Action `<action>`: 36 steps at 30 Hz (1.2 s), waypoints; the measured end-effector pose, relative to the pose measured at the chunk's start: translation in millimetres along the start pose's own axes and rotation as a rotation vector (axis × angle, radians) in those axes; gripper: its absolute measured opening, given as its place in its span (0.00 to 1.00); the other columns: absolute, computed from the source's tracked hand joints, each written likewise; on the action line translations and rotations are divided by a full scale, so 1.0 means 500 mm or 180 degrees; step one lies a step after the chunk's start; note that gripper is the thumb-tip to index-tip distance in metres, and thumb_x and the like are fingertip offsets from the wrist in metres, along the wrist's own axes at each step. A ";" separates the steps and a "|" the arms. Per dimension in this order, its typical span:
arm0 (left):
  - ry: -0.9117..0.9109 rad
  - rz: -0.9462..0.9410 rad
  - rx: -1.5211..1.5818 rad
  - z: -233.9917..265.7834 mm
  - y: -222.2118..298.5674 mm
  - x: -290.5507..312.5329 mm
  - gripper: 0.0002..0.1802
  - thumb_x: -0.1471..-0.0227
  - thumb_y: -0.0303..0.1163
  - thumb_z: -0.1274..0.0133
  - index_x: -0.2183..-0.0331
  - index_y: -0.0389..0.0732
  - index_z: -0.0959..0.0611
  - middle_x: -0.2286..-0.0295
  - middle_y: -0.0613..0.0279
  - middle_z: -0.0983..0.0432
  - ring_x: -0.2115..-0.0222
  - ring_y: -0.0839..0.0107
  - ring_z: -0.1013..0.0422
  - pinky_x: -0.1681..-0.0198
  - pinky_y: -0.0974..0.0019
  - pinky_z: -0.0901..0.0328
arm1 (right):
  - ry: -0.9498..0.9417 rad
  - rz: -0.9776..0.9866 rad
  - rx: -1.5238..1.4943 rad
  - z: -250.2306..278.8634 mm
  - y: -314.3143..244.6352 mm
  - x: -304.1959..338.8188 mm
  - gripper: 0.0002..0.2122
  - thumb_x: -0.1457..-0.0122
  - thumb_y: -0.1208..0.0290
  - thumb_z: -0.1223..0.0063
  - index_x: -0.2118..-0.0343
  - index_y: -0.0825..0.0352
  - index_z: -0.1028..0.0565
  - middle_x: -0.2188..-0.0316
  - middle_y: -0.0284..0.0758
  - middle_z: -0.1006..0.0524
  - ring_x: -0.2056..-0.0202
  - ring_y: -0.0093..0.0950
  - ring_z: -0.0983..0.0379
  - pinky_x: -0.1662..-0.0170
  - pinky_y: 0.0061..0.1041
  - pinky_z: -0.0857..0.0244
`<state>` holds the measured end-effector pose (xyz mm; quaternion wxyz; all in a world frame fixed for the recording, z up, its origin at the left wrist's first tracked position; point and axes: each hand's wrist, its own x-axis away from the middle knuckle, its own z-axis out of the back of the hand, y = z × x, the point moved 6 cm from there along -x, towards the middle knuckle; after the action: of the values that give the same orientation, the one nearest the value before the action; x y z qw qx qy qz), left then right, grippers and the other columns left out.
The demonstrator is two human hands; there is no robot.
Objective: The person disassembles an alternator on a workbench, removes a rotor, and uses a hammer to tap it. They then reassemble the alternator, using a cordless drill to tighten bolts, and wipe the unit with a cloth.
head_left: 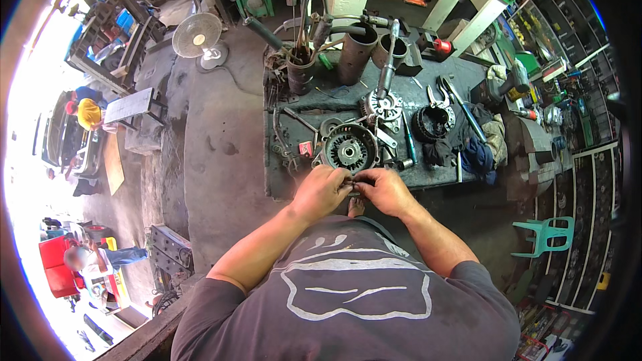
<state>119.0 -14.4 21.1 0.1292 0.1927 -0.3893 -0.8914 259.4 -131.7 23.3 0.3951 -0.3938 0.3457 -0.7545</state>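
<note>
Both hands meet at the near edge of the workbench (294,180): left hand (322,190) & right hand (384,190) pinch a small metal part (352,186) btwn fingertips (too tiny to ID), just below the round alternator housing (349,149).

Both hands meet at the near edge of the dark surface (428,87), the left hand (322,190) and right hand (384,190) pinching a small part (353,186) between their fingertips, too small to identify. Just beyond sits a round alternator housing (349,149); pliers (438,97) lie farther back.
</note>
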 end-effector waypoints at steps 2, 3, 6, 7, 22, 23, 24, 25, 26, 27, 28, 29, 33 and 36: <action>0.0126 -0.0129 -0.0082 0.004 0.000 -0.021 0.23 0.52 0.32 0.26 0.53 0.40 0.15 0.57 0.51 0.17 0.52 0.48 0.22 0.45 0.49 0.28 | 0.0388 0.0445 0.0629 0.033 -0.007 -0.014 0.11 0.37 0.71 0.34 0.55 0.69 0.14 0.63 0.45 0.13 0.62 0.39 0.14 0.58 0.38 0.21; 0.0348 -0.0232 -0.0123 0.013 0.000 -0.033 0.27 0.52 0.33 0.26 0.51 0.40 0.16 0.51 0.48 0.18 0.47 0.47 0.23 0.41 0.48 0.30 | 0.0669 0.0825 0.1000 0.052 -0.019 -0.021 0.09 0.39 0.71 0.33 0.57 0.68 0.13 0.61 0.44 0.14 0.58 0.44 0.15 0.55 0.40 0.21; 0.0420 0.0113 -0.0465 0.028 -0.031 -0.063 0.37 0.53 0.38 0.24 0.42 0.40 0.18 0.38 0.44 0.29 0.36 0.45 0.32 0.30 0.47 0.38 | 0.1084 0.1263 0.1996 0.081 -0.029 -0.054 0.07 0.40 0.70 0.35 0.62 0.65 0.15 0.64 0.41 0.19 0.63 0.47 0.18 0.58 0.47 0.22; 0.0459 0.0224 -0.0649 0.037 -0.042 -0.069 0.40 0.53 0.40 0.24 0.40 0.40 0.19 0.33 0.42 0.33 0.33 0.44 0.35 0.27 0.47 0.41 | 0.0948 0.1296 0.2125 0.077 -0.026 -0.067 0.06 0.40 0.70 0.36 0.63 0.65 0.15 0.65 0.41 0.19 0.63 0.47 0.18 0.58 0.47 0.22; 0.0050 0.0853 -0.0876 0.015 -0.050 -0.036 0.43 0.51 0.54 0.27 0.41 0.36 0.18 0.35 0.36 0.32 0.32 0.37 0.37 0.28 0.42 0.40 | 0.0368 0.1770 0.3450 0.031 0.002 -0.119 0.06 0.40 0.67 0.38 0.68 0.64 0.18 0.62 0.42 0.19 0.70 0.45 0.17 0.66 0.45 0.21; 0.0255 0.0766 -0.0775 0.019 -0.048 -0.040 0.40 0.50 0.50 0.28 0.41 0.38 0.17 0.33 0.36 0.35 0.30 0.37 0.42 0.26 0.37 0.46 | 0.0273 0.1842 0.3485 0.028 -0.002 -0.119 0.06 0.41 0.70 0.41 0.72 0.65 0.18 0.64 0.42 0.18 0.70 0.45 0.16 0.66 0.46 0.21; 0.0276 0.0645 -0.0724 0.017 -0.052 -0.052 0.36 0.49 0.46 0.30 0.42 0.40 0.16 0.33 0.37 0.36 0.29 0.37 0.43 0.26 0.36 0.47 | 0.0256 0.1742 0.3531 0.030 -0.003 -0.125 0.06 0.41 0.70 0.41 0.72 0.64 0.17 0.64 0.42 0.18 0.69 0.45 0.16 0.65 0.46 0.21; 0.0279 0.0484 -0.0670 0.014 -0.056 -0.067 0.33 0.48 0.43 0.31 0.43 0.41 0.15 0.32 0.38 0.37 0.28 0.38 0.44 0.25 0.36 0.48 | 0.0230 0.1742 0.3503 0.030 -0.007 -0.127 0.07 0.41 0.70 0.41 0.73 0.64 0.16 0.65 0.42 0.18 0.69 0.45 0.15 0.64 0.46 0.20; 0.0243 0.0385 -0.0743 0.008 -0.063 -0.087 0.29 0.47 0.40 0.33 0.44 0.41 0.14 0.32 0.39 0.37 0.28 0.38 0.45 0.25 0.35 0.49 | 0.0194 0.1643 0.3618 0.029 -0.006 -0.133 0.07 0.41 0.70 0.41 0.73 0.64 0.16 0.66 0.42 0.17 0.69 0.45 0.15 0.64 0.46 0.20; 0.0099 0.0369 -0.0799 -0.002 -0.074 -0.108 0.26 0.46 0.36 0.36 0.46 0.42 0.13 0.32 0.40 0.36 0.27 0.38 0.46 0.25 0.34 0.50 | 0.0273 0.1624 0.3707 0.031 -0.009 -0.136 0.07 0.42 0.70 0.41 0.73 0.63 0.15 0.67 0.41 0.17 0.68 0.44 0.15 0.64 0.45 0.20; -0.0044 0.0355 -0.0946 -0.014 -0.084 -0.127 0.22 0.45 0.34 0.40 0.49 0.42 0.11 0.32 0.42 0.36 0.27 0.39 0.46 0.25 0.33 0.50 | 0.0187 0.1506 0.3946 0.027 -0.004 -0.141 0.07 0.41 0.68 0.40 0.72 0.63 0.14 0.67 0.41 0.16 0.68 0.43 0.14 0.64 0.44 0.20; -0.0124 0.0302 -0.1085 -0.024 -0.091 -0.146 0.18 0.45 0.34 0.40 0.53 0.43 0.08 0.34 0.43 0.33 0.29 0.41 0.44 0.25 0.32 0.50 | 0.0091 0.1608 0.3901 0.021 -0.005 -0.141 0.07 0.40 0.68 0.39 0.72 0.63 0.14 0.67 0.42 0.16 0.69 0.43 0.14 0.64 0.44 0.20; -0.0489 0.0256 -0.1453 -0.066 -0.111 -0.197 0.14 0.44 0.36 0.41 0.58 0.46 0.07 0.45 0.50 0.21 0.37 0.48 0.31 0.27 0.31 0.47 | 0.0078 0.1842 0.4028 0.012 -0.005 -0.138 0.10 0.38 0.64 0.38 0.72 0.63 0.14 0.69 0.42 0.17 0.69 0.43 0.15 0.63 0.43 0.20; -0.0148 0.0097 -0.1329 -0.069 -0.110 -0.199 0.10 0.46 0.36 0.40 0.65 0.46 0.07 0.51 0.56 0.18 0.43 0.54 0.26 0.34 0.43 0.39 | 0.0426 0.2014 0.3573 0.027 -0.014 -0.130 0.09 0.38 0.65 0.36 0.70 0.65 0.16 0.68 0.42 0.17 0.70 0.45 0.16 0.63 0.45 0.20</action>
<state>218.7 37.8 -16.7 0.1708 0.1352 -0.2019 -0.9549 293.3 -75.1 14.5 0.7218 0.0414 0.0220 -0.6906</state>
